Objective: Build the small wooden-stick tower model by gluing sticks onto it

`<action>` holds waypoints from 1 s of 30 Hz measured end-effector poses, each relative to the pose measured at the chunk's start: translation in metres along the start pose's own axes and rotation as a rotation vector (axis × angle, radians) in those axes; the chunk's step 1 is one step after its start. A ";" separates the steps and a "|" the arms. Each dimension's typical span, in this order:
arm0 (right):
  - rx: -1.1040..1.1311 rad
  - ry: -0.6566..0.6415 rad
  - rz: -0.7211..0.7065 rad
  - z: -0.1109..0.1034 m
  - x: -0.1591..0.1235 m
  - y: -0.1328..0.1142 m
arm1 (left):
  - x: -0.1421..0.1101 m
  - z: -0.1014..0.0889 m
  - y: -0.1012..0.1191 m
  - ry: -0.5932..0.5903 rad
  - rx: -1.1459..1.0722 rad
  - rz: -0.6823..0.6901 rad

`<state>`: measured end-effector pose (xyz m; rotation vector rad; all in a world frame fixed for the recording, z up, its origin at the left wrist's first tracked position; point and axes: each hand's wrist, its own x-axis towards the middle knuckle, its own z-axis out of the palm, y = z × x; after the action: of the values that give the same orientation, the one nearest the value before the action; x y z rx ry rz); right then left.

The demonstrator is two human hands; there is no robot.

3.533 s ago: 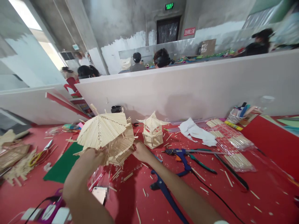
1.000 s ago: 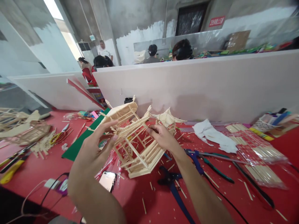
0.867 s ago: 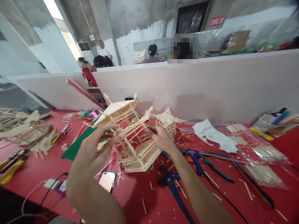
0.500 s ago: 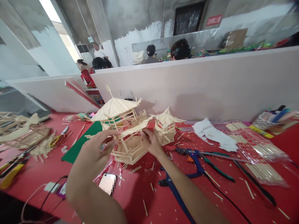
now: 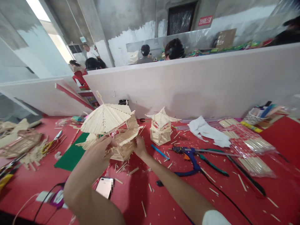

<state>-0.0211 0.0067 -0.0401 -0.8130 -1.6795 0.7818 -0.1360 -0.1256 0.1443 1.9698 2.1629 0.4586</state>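
Observation:
A pavilion model of thin wooden sticks (image 5: 105, 120) stands tilted towards me, its upper roof over a lower roof tier and railing base. My left hand (image 5: 103, 148) is closed on the near left side of the lower tier, fingertips partly hidden behind the model and hand. At the right edge of the same tier my right hand (image 5: 140, 147) grips, its fingers mostly out of sight. A smaller stick pavilion (image 5: 160, 126) stands upright just to the right, apart from both hands.
Right of my hands lie a blue pen (image 5: 160, 152), a blue glue gun (image 5: 192, 159), green-handled pliers (image 5: 215, 165), white tissue (image 5: 208, 131) and bagged sticks (image 5: 253, 150). A phone (image 5: 104, 186), green board (image 5: 71, 154) and yellow scissors (image 5: 52, 144) lie left. A white partition (image 5: 199, 81) stands behind.
The large pavilion has tipped towards me, showing more of its roof top. Both hands have stayed on it and shifted slightly. The blue pen now shows beside my right forearm.

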 end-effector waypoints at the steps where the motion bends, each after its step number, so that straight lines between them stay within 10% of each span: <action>1: -0.001 -0.006 0.002 0.001 0.002 0.000 | 0.002 0.000 -0.001 -0.046 0.009 0.015; 10: 0.113 -0.195 0.016 -0.024 0.006 -0.009 | 0.011 0.007 0.000 -0.180 0.153 -0.058; 21: -0.089 -0.311 0.236 -0.157 -0.024 -0.046 | -0.028 0.017 0.017 0.064 0.010 0.020; 30: -0.584 -0.793 0.001 -0.157 -0.046 -0.035 | 0.008 0.043 0.095 -0.422 0.141 0.255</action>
<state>0.1355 -0.0350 0.0001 -0.9571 -2.6954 0.6521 -0.0331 -0.1058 0.1373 2.1872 1.7359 -0.0807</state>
